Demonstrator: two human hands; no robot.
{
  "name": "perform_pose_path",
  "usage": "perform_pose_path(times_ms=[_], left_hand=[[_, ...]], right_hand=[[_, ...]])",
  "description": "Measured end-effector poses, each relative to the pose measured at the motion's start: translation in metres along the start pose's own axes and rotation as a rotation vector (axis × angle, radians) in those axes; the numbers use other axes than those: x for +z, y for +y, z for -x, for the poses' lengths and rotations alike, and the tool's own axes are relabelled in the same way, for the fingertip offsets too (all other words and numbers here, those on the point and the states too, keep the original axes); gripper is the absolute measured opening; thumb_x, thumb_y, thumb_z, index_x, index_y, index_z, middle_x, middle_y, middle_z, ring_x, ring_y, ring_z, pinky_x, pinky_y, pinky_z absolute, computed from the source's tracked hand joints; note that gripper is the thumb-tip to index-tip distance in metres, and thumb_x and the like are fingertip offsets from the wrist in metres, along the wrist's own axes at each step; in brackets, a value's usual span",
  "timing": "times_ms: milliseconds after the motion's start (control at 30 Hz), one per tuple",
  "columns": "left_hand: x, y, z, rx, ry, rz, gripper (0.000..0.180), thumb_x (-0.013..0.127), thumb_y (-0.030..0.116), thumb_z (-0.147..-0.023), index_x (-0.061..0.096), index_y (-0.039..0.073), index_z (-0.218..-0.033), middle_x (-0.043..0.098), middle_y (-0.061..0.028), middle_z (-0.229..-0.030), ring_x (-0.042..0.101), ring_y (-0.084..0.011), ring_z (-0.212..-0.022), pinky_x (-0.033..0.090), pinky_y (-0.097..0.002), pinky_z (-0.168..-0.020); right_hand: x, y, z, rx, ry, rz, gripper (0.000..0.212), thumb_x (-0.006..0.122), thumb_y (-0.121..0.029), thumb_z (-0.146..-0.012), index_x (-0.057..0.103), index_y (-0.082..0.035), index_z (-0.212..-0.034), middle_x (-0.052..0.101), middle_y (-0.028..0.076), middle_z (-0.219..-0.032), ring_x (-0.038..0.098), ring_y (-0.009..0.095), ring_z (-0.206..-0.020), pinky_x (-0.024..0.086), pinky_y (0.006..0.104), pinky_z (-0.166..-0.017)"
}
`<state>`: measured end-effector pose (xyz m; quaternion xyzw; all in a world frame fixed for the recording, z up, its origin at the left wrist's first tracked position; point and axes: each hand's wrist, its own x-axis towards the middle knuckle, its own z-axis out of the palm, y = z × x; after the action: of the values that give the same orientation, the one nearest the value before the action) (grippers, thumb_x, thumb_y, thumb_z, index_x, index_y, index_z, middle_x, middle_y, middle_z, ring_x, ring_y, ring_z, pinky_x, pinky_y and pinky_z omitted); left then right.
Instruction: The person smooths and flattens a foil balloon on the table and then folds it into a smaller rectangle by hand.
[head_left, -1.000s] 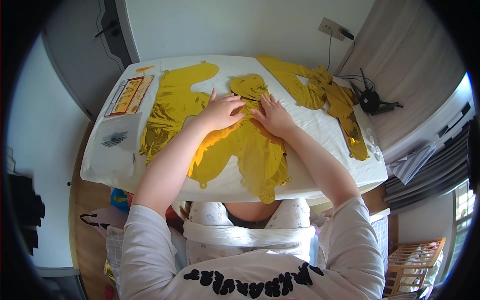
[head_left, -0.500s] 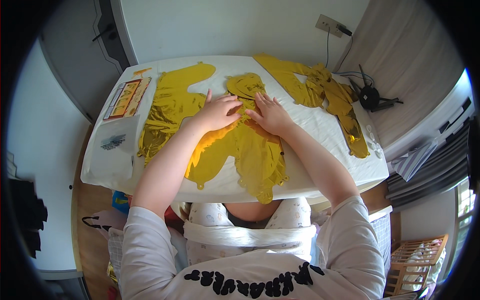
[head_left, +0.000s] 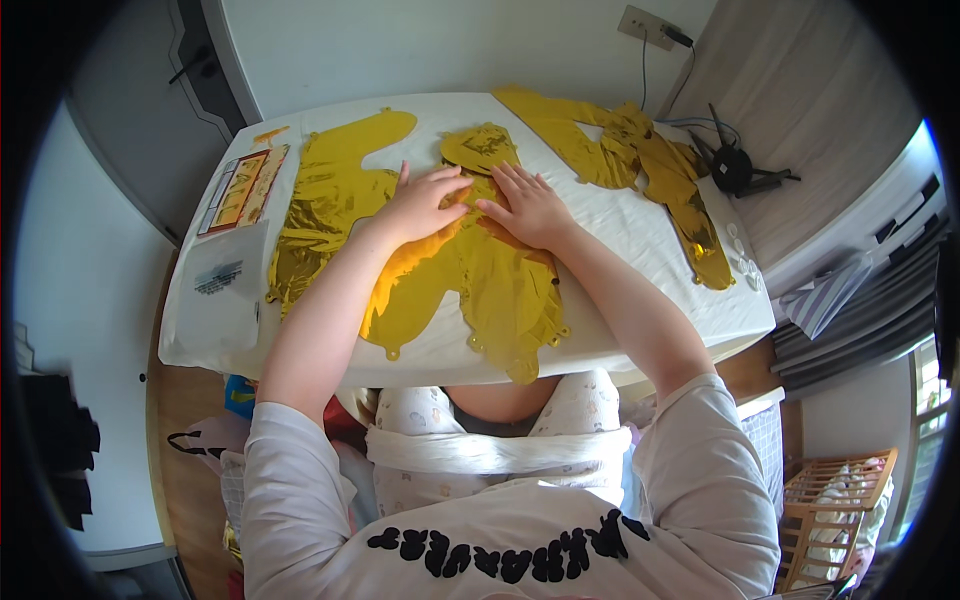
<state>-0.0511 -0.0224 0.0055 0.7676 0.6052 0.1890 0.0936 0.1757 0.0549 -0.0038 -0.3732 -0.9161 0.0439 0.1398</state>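
A flat, uninflated gold foil balloon (head_left: 505, 300) lies in front of me on a white-covered table (head_left: 600, 320), its lower end at the near edge. My left hand (head_left: 425, 205) rests on its upper part, fingers stretched out and thumb apart. Beside it, my right hand (head_left: 530, 208) lies palm down on the same foil with fingers spread. Just beyond my fingertips the rounded top of the foil (head_left: 480, 148) looks folded over. A second flat gold foil balloon (head_left: 335, 185) extends left of my left hand. What lies under my palms is hidden.
More crumpled gold foil (head_left: 670, 180) stretches along the right side. At the left are a printed sheet (head_left: 245, 190) and a clear plastic bag (head_left: 215, 310). A black router (head_left: 735, 170) with cables stands at the right edge, near small white rings (head_left: 745, 262).
The whole view has shifted, so the table sits slightly higher in the picture. Both hands stay on the foil, and its folded top beyond my fingers looks rounder and flatter.
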Motion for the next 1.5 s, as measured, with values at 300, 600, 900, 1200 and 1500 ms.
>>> perform_pose_path(times_ms=[300,600,900,1200,1500], left_hand=[[-0.028,0.078,0.019,0.253,0.105,0.0,0.022,0.064,0.028,-0.098,0.075,0.014,-0.111,0.07,-0.0047,-0.125,0.062,-0.0279,-0.122,0.043,-0.0456,-0.109],[0.016,0.127,0.036,0.647,0.052,-0.034,0.03,0.07,0.025,-0.094,0.072,0.011,-0.121,0.067,-0.0049,-0.123,0.059,-0.0242,-0.122,0.046,-0.0414,-0.108],[0.024,0.123,0.028,0.674,-0.056,-0.058,0.04,0.066,0.03,-0.096,0.067,0.006,-0.128,0.064,-0.0071,-0.132,0.057,-0.0255,-0.126,0.046,-0.0431,-0.108],[0.032,0.123,0.038,0.635,-0.191,-0.051,0.054,0.062,0.034,-0.102,0.055,0.003,-0.146,0.053,-0.0149,-0.152,0.042,-0.0304,-0.147,0.029,-0.0466,-0.125],[0.012,0.104,0.044,0.322,-0.022,0.253,0.027,0.065,0.019,-0.099,0.073,0.013,-0.124,0.071,-0.0074,-0.128,0.058,-0.0284,-0.131,0.035,-0.0465,-0.121]], right_hand=[[0.004,0.011,-0.002,-0.002,-0.044,-0.007,0.09,0.032,-0.074,-0.1,0.031,-0.009,-0.161,0.028,0.015,-0.168,0.023,0.03,-0.157,0.017,0.0464,-0.128],[0.001,0.002,-0.003,0.03,-0.049,0.005,0.08,0.037,-0.066,-0.103,0.035,-0.01,-0.159,0.03,0.013,-0.167,0.022,0.029,-0.157,0.018,0.048,-0.128],[0.0,0.001,-0.001,0.026,-0.03,-0.012,0.081,0.037,-0.067,-0.103,0.036,-0.009,-0.159,0.031,0.014,-0.167,0.023,0.029,-0.157,0.02,0.0477,-0.127],[0.001,0.002,-0.003,0.005,0.002,-0.02,0.081,0.038,-0.067,-0.102,0.038,-0.007,-0.157,0.034,0.015,-0.165,0.025,0.03,-0.156,0.021,0.0477,-0.127],[0.001,0.003,-0.003,0.034,-0.054,-0.014,0.085,0.03,-0.07,-0.102,0.032,-0.008,-0.161,0.029,0.014,-0.168,0.023,0.031,-0.157,0.019,0.0469,-0.128]])
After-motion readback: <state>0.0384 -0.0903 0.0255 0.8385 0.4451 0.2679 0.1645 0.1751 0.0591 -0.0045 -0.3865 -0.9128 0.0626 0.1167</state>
